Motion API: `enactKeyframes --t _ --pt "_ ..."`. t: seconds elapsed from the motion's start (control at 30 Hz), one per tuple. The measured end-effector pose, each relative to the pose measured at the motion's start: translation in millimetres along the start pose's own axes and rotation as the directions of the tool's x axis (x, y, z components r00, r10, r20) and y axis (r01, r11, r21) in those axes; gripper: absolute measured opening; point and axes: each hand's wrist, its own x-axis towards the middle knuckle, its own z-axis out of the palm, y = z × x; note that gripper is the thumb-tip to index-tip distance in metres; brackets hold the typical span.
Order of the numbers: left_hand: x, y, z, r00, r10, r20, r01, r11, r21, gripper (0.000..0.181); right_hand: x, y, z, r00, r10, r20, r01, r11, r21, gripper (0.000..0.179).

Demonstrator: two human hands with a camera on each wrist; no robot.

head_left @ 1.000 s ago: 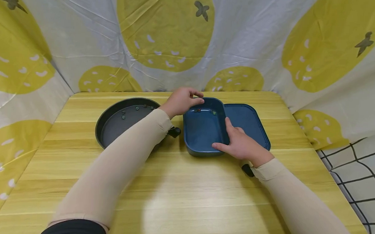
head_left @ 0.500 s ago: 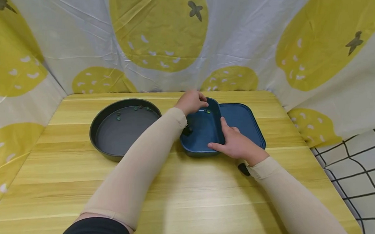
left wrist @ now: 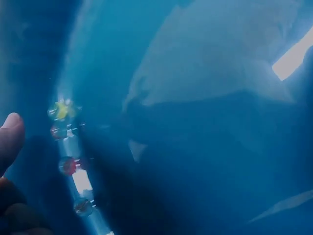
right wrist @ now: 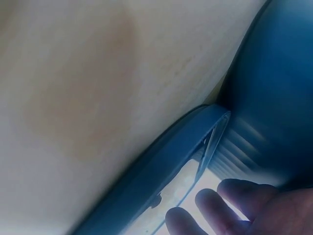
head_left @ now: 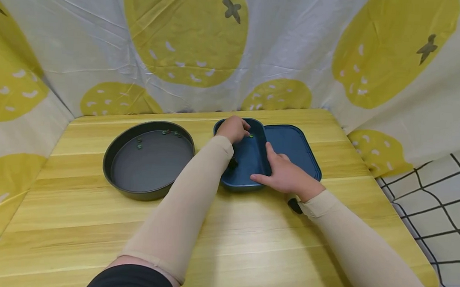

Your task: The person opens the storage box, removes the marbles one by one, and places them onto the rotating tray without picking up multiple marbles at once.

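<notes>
Inside the deep blue rectangular container (head_left: 248,161) reaches my left hand (head_left: 232,129), bent at the far left, its fingertips near a green marble (head_left: 251,136). In the left wrist view, several clear marbles with coloured cores (left wrist: 68,165) line the edge of the container floor. My left thumb (left wrist: 12,137) is apart from them, and nothing shows between thumb and fingers. My right hand (head_left: 286,174) holds the container at its near right corner, thumb over the rim, index finger along the right wall. The other fingertips (right wrist: 210,203) hang apart from the wall in the right wrist view.
A round dark grey pan (head_left: 148,161) stands on the left, with several marbles (head_left: 139,146) along its far side. A flat blue lid (head_left: 291,146) lies right of the container. Behind the wooden table (head_left: 76,209) hangs a patterned curtain (head_left: 180,38); a black wire grid (head_left: 431,203) is at right.
My left hand has moved right and down, from over the container's far left rim to inside it. My right hand keeps its hold on the corner. The view has shifted slightly.
</notes>
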Motion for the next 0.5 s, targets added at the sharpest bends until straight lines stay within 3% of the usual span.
enactKeyframes --t 0.23,0.5 --pt "16.3 -3.3 16.0 0.998 -0.059 0.014 0.059 0.998 0.002 0.039 1.0 1.0 0.4 1.0 -0.015 -0.005 0.015 1.0 0.006 0.128" --pt "15.5 5.2 27.8 0.999 -0.055 -0.002 0.055 0.996 0.075 0.032 1.0 4.4 1.0 1.0 -0.025 -0.017 0.025 1.0 0.005 0.129"
